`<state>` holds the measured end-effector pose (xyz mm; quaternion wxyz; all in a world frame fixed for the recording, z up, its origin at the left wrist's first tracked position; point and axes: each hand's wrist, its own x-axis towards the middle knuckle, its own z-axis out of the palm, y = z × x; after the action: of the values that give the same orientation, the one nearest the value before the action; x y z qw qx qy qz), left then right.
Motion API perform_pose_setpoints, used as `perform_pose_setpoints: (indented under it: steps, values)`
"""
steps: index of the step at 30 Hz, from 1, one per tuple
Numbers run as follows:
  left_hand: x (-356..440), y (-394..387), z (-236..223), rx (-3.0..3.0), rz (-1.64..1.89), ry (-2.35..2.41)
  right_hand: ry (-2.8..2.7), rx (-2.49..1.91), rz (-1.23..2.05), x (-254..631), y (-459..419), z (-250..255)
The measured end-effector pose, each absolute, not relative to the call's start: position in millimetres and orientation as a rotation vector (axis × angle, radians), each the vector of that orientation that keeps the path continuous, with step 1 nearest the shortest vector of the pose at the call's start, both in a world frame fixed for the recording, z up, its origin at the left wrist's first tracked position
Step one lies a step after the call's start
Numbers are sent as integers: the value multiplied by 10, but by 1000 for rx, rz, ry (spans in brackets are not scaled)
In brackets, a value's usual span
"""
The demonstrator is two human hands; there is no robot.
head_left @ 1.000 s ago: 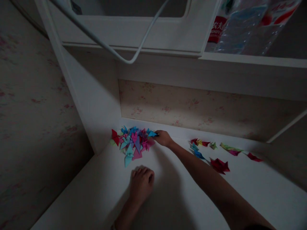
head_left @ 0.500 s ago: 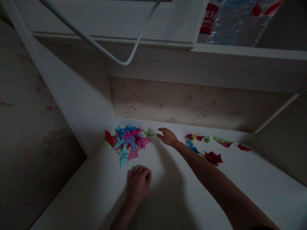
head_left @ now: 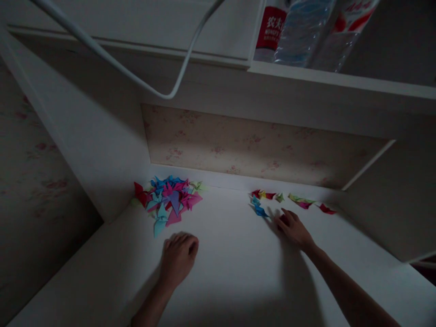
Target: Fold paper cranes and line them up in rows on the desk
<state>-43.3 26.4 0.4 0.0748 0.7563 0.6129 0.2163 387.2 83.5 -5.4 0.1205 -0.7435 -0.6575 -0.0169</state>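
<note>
My right hand (head_left: 293, 230) is at the right side of the white desk, with thumb and fingers closed around a dark red paper crane (head_left: 284, 220) that they partly cover. Just left of it lie a blue paper crane (head_left: 260, 210) and a light blue one (head_left: 255, 200). My left hand (head_left: 180, 256) rests on the desk as a loose fist, and nothing shows in it. Beyond that hand is a heap of folded paper cranes (head_left: 173, 200) in blue, pink, purple, red and green.
Several more paper cranes, among them a small green one (head_left: 279, 197) and a red one (head_left: 327, 209), lie along the back edge. Overhead, a white cable (head_left: 166, 96) hangs down, and plastic bottles (head_left: 303, 34) stand on a shelf (head_left: 344, 81). Panels close both sides.
My right hand has moved from beside the heap to the right and closed on the dark red crane. My left hand stays on the desk. The view has shifted slightly right.
</note>
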Motion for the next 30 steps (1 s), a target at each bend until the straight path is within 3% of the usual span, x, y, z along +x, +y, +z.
perform_pose_setpoints:
  steps: [7, 17, 30]
  values:
    - [-422, 266, -4, 2271, 671, 1822, -1971, -2020, -17, 3343, 1219, -250]
    - [-427, 308, -55, 2279, 683, 1823, -1825, -2329, 12, 3047, 1961, -133]
    - [-422, 315, -65, 2272, 681, 1839, -2042, -2143, 96, 2744, 2032, -3]
